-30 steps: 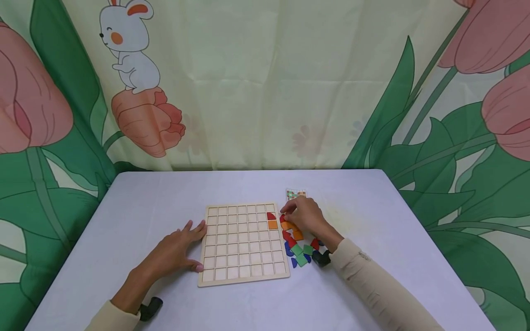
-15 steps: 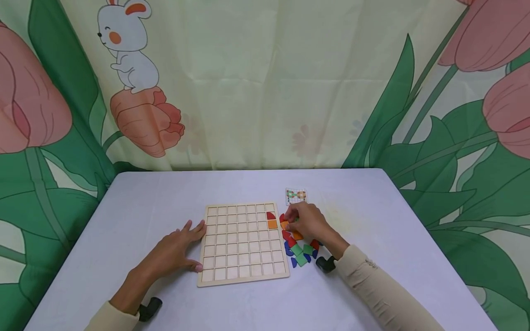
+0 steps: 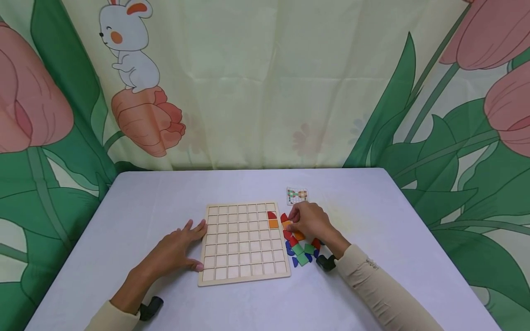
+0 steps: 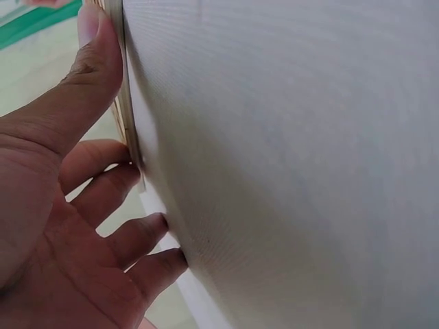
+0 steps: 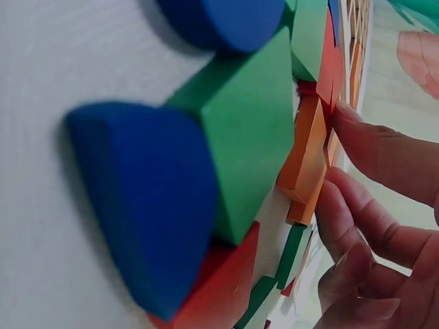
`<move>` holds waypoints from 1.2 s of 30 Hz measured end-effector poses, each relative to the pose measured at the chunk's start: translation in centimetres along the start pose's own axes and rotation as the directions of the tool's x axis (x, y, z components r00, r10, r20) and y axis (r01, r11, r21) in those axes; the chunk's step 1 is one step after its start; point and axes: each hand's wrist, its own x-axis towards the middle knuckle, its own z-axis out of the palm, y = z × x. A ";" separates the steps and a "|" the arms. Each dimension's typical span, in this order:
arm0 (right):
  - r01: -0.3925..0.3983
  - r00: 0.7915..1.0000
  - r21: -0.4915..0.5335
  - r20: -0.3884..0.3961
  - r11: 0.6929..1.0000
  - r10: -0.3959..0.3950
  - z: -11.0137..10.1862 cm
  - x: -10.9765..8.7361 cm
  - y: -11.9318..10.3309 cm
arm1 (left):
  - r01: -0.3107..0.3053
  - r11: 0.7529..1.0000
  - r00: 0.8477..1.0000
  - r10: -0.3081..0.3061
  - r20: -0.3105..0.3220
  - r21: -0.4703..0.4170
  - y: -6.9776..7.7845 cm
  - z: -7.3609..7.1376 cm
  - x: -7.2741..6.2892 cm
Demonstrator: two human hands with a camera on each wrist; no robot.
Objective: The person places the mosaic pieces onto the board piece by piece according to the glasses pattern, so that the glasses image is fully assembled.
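Observation:
A wooden grid board point(image 3: 244, 279) lies on the table, with a red rounded piece point(image 3: 271, 215) and an orange square point(image 3: 273, 224) in cells near its right edge. My left hand point(image 3: 179, 248) rests along the board's left edge with fingers spread; in the left wrist view its thumb point(image 4: 92, 58) lies on the edge. Over the loose blocks to the right of the board, my right hand point(image 3: 311, 221) pinches an orange block point(image 5: 332, 147) between thumb and finger. The hand hides part of the pile in the head view.
Green blocks point(image 3: 302, 259), blue pieces point(image 3: 289, 248) and red pieces point(image 3: 287, 235) lie close together beside the board. A small pattern card point(image 3: 296, 195) is behind the pile. A printed curtain point(image 3: 265, 92) hangs beyond the table's far edge.
My right hand has moved from the red piece at the pile's far end slightly nearer, to the orange blocks, uncovering the card. The left hand and the board stay put.

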 end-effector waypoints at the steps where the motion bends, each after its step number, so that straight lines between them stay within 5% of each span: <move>1: 0.000 1.000 -0.001 0.001 1.000 0.000 -0.1 -0.1 0.0 | -0.001 1.000 1.000 0.001 -0.001 0.000 0.0 0.0 0.0; 21: 0.098 0.995 0.160 0.015 0.982 -0.102 -0.6 0.0 0.4 | -0.001 1.000 1.000 0.001 0.004 0.010 0.2 -0.1 0.0; 36: 0.183 0.983 0.191 -0.052 0.964 -0.176 0.3 1.2 -2.6 | 0.025 1.000 1.000 -0.025 0.019 -0.014 0.4 -0.2 0.0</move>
